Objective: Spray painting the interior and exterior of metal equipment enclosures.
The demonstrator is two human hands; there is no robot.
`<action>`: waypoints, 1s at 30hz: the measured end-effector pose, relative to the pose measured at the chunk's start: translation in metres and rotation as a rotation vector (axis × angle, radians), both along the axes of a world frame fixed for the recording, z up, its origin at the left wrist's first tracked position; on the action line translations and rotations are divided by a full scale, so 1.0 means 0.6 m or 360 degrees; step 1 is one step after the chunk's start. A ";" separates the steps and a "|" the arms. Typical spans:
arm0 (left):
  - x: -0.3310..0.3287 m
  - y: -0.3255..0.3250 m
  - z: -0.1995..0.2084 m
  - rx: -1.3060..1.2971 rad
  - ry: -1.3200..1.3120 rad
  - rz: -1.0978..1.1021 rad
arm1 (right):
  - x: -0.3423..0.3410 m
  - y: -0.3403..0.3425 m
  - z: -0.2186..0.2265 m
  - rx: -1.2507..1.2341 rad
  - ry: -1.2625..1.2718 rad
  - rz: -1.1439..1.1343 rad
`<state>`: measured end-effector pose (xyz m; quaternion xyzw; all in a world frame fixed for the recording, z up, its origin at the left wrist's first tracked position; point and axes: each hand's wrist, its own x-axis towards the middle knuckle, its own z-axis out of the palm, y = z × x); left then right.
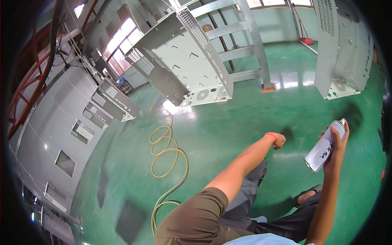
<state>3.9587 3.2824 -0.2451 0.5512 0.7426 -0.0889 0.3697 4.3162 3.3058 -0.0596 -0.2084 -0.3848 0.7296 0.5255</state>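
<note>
My right hand [339,141] is wrapped round a white spray can [324,149] with dark handwriting on its side. The can is tilted, its top toward the upper right, and a fingertip is up beside the nozzle. My left hand [279,141], with an orange-red band at the wrist, hangs in front of me over the green floor. Its fingers are curled into a fist, and no object shows in them. Ahead stands a tall pale-grey sheet-metal cabinet shell [175,61], open at the front, with perforated panels. Another such shell [343,53] hangs or stands at the far right.
A yellowish hose [179,153] lies in loops across the green floor [122,171] to my left. Grey metal framing [253,41] rises behind the nearer shell. More shells [112,100] line up at the left. A red dustpan [306,41] sits near the far wall.
</note>
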 end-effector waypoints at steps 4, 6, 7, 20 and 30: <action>0.027 0.025 0.012 0.0013 0.0023 -0.0053 | 0.004 0.022 -0.011 0.0000 -0.0032 -0.0036; 0.024 0.021 0.007 0.0045 0.0041 -0.0008 | -0.001 0.027 -0.016 -0.0019 -0.0024 -0.0021; 0.027 0.033 0.008 0.0046 0.0038 0.0011 | 0.000 0.045 -0.015 -0.0011 -0.0025 -0.0003; 0.002 0.133 -0.028 0.0183 -0.0203 0.0054 | -0.009 0.152 -0.032 -0.0021 0.0344 0.0212; -0.023 0.125 0.007 0.0451 -0.0269 0.0144 | 0.000 0.159 0.008 0.0854 -0.0163 -0.0590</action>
